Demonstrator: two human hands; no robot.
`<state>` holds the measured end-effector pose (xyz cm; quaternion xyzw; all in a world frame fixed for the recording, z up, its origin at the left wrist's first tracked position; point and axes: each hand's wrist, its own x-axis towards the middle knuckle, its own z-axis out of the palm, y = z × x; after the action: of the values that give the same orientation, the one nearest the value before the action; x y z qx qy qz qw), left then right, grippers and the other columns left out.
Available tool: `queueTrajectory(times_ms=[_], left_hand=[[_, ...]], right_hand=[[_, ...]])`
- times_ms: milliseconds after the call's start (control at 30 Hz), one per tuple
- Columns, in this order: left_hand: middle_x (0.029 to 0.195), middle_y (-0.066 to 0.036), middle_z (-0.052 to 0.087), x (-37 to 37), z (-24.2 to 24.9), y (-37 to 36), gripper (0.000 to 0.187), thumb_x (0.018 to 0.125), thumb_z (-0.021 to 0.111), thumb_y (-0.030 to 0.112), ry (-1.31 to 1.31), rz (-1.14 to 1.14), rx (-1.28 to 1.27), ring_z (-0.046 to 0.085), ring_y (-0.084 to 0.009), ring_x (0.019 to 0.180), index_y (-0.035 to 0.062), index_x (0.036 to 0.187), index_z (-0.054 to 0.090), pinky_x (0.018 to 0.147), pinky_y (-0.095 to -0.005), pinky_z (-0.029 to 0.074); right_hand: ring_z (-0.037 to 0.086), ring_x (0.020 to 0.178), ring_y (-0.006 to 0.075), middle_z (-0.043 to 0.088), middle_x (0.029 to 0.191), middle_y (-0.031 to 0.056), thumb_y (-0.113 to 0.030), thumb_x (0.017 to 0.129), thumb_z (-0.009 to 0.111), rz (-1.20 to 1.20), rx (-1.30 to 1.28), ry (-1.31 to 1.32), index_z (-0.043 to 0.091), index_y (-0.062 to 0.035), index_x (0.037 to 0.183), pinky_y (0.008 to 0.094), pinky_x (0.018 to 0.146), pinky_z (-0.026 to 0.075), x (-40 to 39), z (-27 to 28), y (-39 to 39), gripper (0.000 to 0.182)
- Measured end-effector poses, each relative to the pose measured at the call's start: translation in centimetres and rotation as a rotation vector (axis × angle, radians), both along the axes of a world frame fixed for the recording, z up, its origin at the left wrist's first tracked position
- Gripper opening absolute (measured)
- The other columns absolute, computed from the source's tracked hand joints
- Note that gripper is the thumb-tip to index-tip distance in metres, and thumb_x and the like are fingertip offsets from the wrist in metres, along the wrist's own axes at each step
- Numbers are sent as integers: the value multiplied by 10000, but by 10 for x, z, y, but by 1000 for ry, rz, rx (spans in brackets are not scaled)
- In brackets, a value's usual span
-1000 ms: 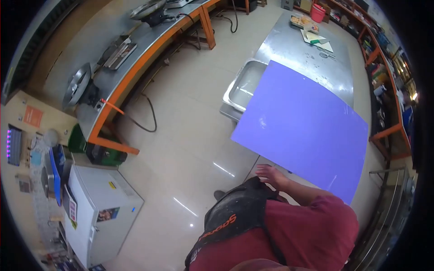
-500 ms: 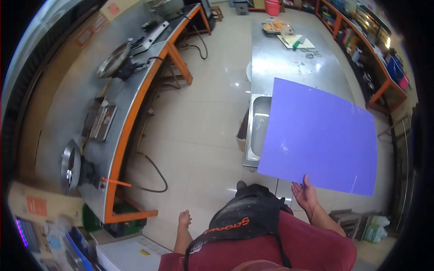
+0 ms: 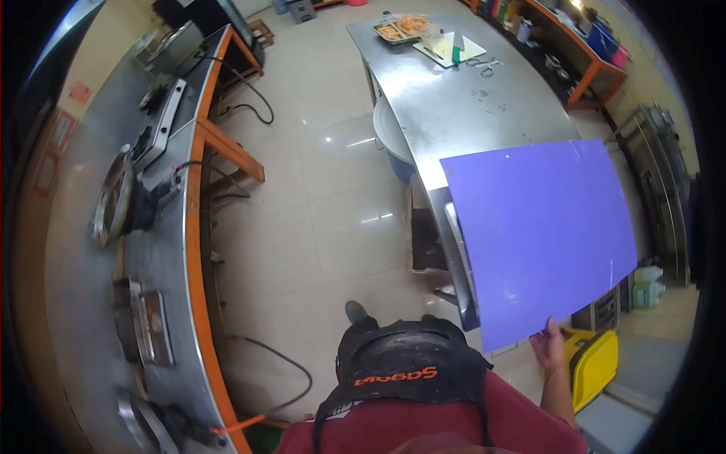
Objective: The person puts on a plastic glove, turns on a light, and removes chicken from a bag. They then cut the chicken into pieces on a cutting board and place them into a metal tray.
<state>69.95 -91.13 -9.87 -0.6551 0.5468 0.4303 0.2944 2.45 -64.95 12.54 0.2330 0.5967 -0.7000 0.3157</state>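
A large flat purple board (image 3: 541, 238) is in my right hand (image 3: 550, 346). My thumb lies over its near edge and the fingers go underneath. The board is held out over the near end of the steel table (image 3: 484, 121), covering most of the sink (image 3: 458, 242) there. Light scratches and scuffs mark its surface. Of my left hand (image 3: 308, 418) only a sliver shows beside my left side, near the orange-edged counter; its fingers are hidden.
On the far table end are a tray of shredded food (image 3: 389, 32), a cutting board (image 3: 469, 49) with a green-handled knife (image 3: 457, 51), and scissors (image 3: 484, 66). A counter with burners (image 3: 162, 125) runs along the left. A yellow bin (image 3: 596, 367) stands near my right arm.
My view has turned and moved forward, bringing a yellow bin into sight. The board has tilted round with my right hand. My left hand has dropped almost out of sight.
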Motion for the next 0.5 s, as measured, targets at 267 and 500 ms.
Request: queueTrajectory(times_ms=[267, 500], left_hand=[[994, -192, 704, -90, 3, -411, 543, 994, 543, 430, 167, 221, -235, 693, -303, 859, -54, 1230, 615, 725, -461, 549], [946, -108, 639, -244, 18, -554, 557, 991, 570, 460, 235, 141, -169, 627, -233, 785, -12, 1286, 592, 633, -406, 513]], right_hand=[[634, 1037, 337, 618, 1227, 164, -515, 1000, 548, 192, 1023, -39, 520, -42, 1391, 435, 886, 513, -22, -26, 16, 614], [622, 1098, 356, 645, 1166, 217, -265, 993, 637, -48, 1402, 1140, 623, 21, 1218, 423, 993, 472, -60, 14, -209, 363]])
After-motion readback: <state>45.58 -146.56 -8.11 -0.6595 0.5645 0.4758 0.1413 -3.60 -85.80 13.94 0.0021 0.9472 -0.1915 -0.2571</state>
